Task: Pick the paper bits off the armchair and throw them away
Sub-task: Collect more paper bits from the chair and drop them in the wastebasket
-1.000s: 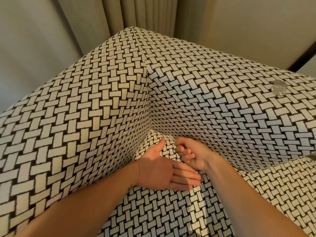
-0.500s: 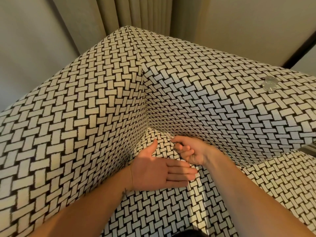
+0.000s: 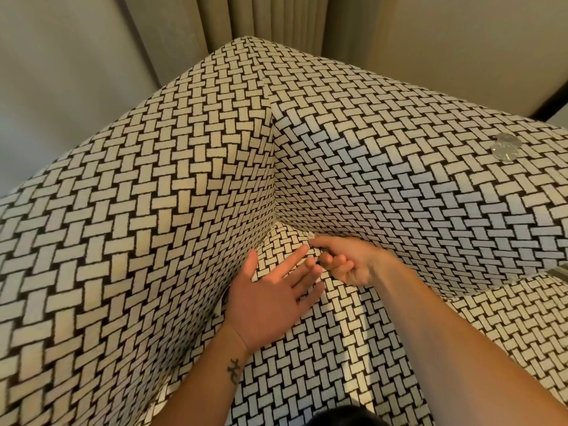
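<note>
Single head-worn camera looking down into an armchair (image 3: 399, 186) corner.
It is facing forward and steeply down, sitting close above the seat (image 3: 322, 348), its wide lens taking in both padded sides meeting there and the wall (image 3: 61, 72) behind.

A beige pleated fabric curtain (image 3: 261, 23) hangs at the top centre, behind the rear corner of the black-and-white basket-weave armchair (image 3: 153, 195). A plain pale grey wall (image 3: 61, 72) runs along the left of the curtain, and a smooth cream wall (image 3: 445, 41) along its right. A dark narrow strip (image 3: 550, 109) crosses the upper right corner at a slant. A small clear round object (image 3: 505, 146) lies on the armchair's top edge, near its right end; its material cannot be told.
</note>
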`<move>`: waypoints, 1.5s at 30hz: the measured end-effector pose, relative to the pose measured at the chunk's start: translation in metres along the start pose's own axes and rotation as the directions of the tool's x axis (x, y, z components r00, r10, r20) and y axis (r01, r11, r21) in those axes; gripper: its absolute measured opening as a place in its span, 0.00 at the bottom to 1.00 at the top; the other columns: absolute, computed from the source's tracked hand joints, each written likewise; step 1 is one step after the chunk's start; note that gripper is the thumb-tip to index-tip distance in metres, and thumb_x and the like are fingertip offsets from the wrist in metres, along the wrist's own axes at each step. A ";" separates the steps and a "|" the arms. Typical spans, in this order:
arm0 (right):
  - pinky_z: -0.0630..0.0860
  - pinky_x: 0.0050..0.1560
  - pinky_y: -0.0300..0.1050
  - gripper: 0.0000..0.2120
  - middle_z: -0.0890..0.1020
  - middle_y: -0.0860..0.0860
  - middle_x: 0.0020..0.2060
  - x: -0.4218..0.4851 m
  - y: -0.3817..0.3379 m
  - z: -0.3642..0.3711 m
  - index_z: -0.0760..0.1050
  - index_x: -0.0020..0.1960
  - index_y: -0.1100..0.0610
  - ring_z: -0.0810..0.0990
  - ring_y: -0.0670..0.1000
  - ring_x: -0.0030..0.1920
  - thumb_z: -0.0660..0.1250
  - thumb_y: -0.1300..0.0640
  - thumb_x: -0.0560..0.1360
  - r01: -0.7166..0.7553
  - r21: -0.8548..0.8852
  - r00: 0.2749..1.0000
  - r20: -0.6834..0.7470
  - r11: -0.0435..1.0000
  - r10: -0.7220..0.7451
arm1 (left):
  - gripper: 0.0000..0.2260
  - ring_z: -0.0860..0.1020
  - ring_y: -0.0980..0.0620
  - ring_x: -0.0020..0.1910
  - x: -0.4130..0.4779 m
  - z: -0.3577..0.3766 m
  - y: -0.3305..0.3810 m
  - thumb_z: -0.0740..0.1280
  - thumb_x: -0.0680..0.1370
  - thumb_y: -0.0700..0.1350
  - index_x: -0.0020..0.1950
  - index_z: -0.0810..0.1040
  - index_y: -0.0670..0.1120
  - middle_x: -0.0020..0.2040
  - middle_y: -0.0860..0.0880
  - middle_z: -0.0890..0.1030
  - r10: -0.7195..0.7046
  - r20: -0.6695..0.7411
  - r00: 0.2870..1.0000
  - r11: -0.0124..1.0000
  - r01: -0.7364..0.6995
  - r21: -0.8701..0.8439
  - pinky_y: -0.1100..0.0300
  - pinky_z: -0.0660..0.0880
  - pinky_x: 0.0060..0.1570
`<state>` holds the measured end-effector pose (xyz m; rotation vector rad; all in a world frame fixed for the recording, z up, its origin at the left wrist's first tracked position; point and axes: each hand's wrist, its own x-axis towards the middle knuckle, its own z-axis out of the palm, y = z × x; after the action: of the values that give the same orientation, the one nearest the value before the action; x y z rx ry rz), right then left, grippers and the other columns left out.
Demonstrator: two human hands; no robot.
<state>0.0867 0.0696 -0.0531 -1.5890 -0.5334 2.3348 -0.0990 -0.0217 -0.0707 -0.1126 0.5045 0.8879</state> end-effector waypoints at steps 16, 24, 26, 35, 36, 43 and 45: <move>0.56 0.13 0.31 0.23 0.68 0.45 0.19 -0.005 -0.011 0.019 0.70 0.35 0.56 0.61 0.41 0.15 0.62 0.42 0.82 -0.103 -0.316 0.984 -0.170 0.943 0.051 | 0.28 0.79 0.41 0.51 -0.006 -0.004 -0.009 0.59 0.81 0.63 0.52 0.80 0.38 0.52 0.39 0.80 0.039 -0.017 0.999 0.997 -0.038 0.063 0.43 0.74 0.60; 0.56 0.15 0.32 0.08 0.68 0.47 0.23 0.002 0.016 0.001 0.71 0.45 0.57 0.60 0.42 0.17 0.64 0.58 0.83 0.199 -0.019 0.975 -0.093 0.980 -0.200 | 0.30 0.78 0.43 0.53 0.000 -0.004 -0.005 0.60 0.81 0.65 0.60 0.81 0.38 0.57 0.40 0.78 0.010 -0.005 1.000 1.000 -0.010 -0.013 0.44 0.75 0.58; 0.56 0.15 0.32 0.10 0.68 0.48 0.23 0.002 0.018 0.003 0.71 0.43 0.57 0.60 0.42 0.18 0.63 0.58 0.83 0.232 -0.019 0.966 -0.110 0.972 -0.233 | 0.31 0.78 0.42 0.54 0.000 -0.004 -0.005 0.61 0.80 0.64 0.63 0.81 0.37 0.59 0.40 0.78 0.021 -0.011 1.000 0.999 -0.021 -0.027 0.44 0.74 0.58; 0.57 0.13 0.30 0.17 0.70 0.45 0.19 -0.004 -0.006 0.025 0.70 0.41 0.54 0.62 0.41 0.15 0.65 0.42 0.80 0.003 -0.192 0.980 -0.195 0.981 -0.041 | 0.26 0.72 0.47 0.40 -0.006 0.002 -0.008 0.60 0.79 0.65 0.49 0.76 0.41 0.42 0.46 0.73 0.055 -0.051 0.997 0.998 -0.054 0.026 0.49 0.73 0.56; 0.58 0.14 0.30 0.16 0.70 0.46 0.20 -0.001 -0.002 0.022 0.71 0.41 0.55 0.62 0.41 0.16 0.66 0.44 0.80 0.032 -0.159 0.977 -0.202 0.987 -0.065 | 0.26 0.72 0.47 0.40 -0.007 0.004 -0.010 0.60 0.79 0.65 0.49 0.75 0.41 0.42 0.47 0.72 0.057 -0.048 0.997 0.998 -0.055 0.039 0.49 0.73 0.56; 0.58 0.16 0.31 0.11 0.71 0.46 0.24 0.004 0.007 0.017 0.73 0.49 0.55 0.62 0.42 0.19 0.67 0.47 0.81 0.123 -0.117 0.972 -0.188 0.986 -0.143 | 0.26 0.72 0.48 0.40 -0.002 0.000 -0.010 0.59 0.80 0.66 0.48 0.74 0.42 0.42 0.47 0.71 0.063 -0.036 0.997 0.997 -0.061 0.048 0.50 0.69 0.59; 0.59 0.16 0.31 0.18 0.73 0.46 0.25 0.004 -0.001 0.020 0.75 0.53 0.54 0.63 0.41 0.20 0.68 0.39 0.78 0.057 -0.173 0.977 -0.194 0.983 -0.090 | 0.27 0.72 0.47 0.40 -0.001 -0.001 -0.008 0.58 0.79 0.67 0.48 0.74 0.42 0.42 0.47 0.70 0.061 -0.028 0.998 0.997 -0.059 0.057 0.50 0.69 0.59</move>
<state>0.0662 0.0690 -0.0494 -1.8209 -0.7425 2.0921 -0.0937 -0.0280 -0.0719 -0.0601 0.5627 0.9314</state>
